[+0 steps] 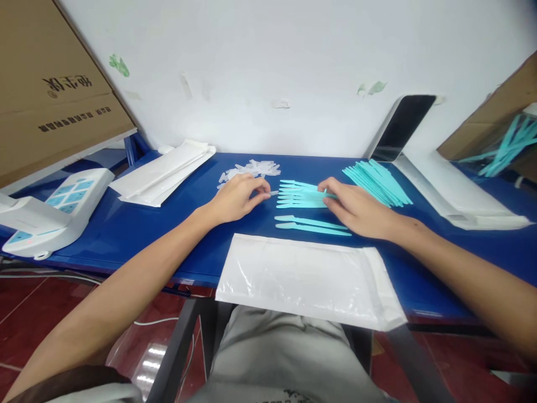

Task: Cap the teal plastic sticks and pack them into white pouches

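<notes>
My left hand (239, 197) pinches a small translucent cap (274, 193) between thumb and fingertips. Behind it lies a loose pile of similar caps (255, 168). Over a row of slim teal eyebrow razors (293, 196), tips facing left, my right hand (352, 207) closes its thumb and fingers on the handle end of one razor (329, 195). Two razors (312, 225) with paler, covered-looking tips lie apart in front of the row. A larger fan of teal razors (380, 182) is behind my right hand.
A white padded mailer (308, 277) overhangs the front edge of the blue table (176, 224). More white mailers lie left (163, 168) and right (461, 193). A phone (403, 127) leans on the wall. A white device with blue keys (69, 204) and cardboard boxes flank the table.
</notes>
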Available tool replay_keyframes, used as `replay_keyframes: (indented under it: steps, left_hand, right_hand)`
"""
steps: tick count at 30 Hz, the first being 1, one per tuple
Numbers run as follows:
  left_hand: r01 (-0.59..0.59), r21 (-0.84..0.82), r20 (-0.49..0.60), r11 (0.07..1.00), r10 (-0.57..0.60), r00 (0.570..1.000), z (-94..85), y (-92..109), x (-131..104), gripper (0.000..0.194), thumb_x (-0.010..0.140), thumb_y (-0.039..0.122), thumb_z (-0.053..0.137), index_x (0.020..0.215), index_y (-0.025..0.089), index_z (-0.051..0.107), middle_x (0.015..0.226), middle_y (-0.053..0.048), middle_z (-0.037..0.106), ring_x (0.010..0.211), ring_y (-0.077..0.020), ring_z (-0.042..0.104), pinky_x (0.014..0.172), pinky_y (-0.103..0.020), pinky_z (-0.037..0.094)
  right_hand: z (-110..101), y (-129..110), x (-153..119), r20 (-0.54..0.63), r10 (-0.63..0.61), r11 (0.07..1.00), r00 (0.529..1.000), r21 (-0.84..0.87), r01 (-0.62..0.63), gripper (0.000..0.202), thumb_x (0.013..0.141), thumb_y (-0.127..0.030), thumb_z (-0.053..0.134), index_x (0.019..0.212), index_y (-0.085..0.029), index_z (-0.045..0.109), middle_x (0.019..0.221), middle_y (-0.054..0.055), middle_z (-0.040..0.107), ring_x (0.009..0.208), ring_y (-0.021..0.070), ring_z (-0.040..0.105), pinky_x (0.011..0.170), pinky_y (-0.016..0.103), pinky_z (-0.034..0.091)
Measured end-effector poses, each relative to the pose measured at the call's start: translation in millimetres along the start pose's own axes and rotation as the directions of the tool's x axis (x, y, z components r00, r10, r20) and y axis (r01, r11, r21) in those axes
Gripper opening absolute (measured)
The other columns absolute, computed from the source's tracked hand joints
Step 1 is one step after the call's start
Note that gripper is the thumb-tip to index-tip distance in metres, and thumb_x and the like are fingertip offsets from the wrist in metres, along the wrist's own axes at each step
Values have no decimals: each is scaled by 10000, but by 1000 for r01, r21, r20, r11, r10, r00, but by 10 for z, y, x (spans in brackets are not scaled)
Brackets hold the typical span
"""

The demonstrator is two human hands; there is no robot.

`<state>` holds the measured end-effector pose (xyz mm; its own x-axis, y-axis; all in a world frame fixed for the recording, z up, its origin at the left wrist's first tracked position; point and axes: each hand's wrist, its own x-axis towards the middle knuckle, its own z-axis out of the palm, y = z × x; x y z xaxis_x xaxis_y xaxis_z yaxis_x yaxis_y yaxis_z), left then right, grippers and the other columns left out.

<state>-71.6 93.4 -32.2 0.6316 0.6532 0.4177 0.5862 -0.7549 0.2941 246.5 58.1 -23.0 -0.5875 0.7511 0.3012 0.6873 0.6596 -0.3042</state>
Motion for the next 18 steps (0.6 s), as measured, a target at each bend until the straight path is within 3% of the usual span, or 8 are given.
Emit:
replay_keyframes:
  steps: [4, 8, 13, 18]
  left_hand:
    - [69, -266, -111, 961, -101, 989, 18, 86, 13, 249, 984, 425, 655, 979, 185, 720, 882, -40, 770, 832, -187, 719, 777, -305, 530]
    - [83, -374, -106, 924, -131, 986, 31, 132, 9, 246, 967, 410, 688, 1010, 178, 758, 884, -56, 798, 848, -192, 751, 784, -302, 569]
    - [42, -408, -19, 912, -54, 998, 60, 150, 0, 201, 960, 346, 698, 1037, 194, 805, 949, -62, 820, 872, -190, 769, 793, -295, 592]
    - [78, -443, -44, 893, -108, 993, 73, 124, 11, 200, 961, 323, 690, 1046, 173, 791, 865, -48, 810, 812, -172, 761, 783, -283, 592]
  right_hand:
    - [22, 20, 9, 10, -1, 999, 1000, -52, 2, 303, 1083, -379, 347, 1140, -210, 593, 1019, 108, 717, 878, 283, 665, 770, 392, 459]
    - [43, 15, 21, 12, -3, 998, 1000, -62, 4, 368, 1090, -398, 335, 1155, -208, 643, 1070, 116, 738, 919, 292, 687, 788, 393, 467]
    - [30, -34, 26, -36, -6, 998, 999, -58, 4, 372, 1085, -399, 345, 1130, -213, 664, 994, 99, 742, 868, 278, 680, 759, 374, 457]
    - [-43, -59, 19, -75, 34, 993, 997, -111, -42, 307, 1046, -364, 406, 1016, -222, 676, 845, 62, 731, 752, 254, 656, 694, 359, 424]
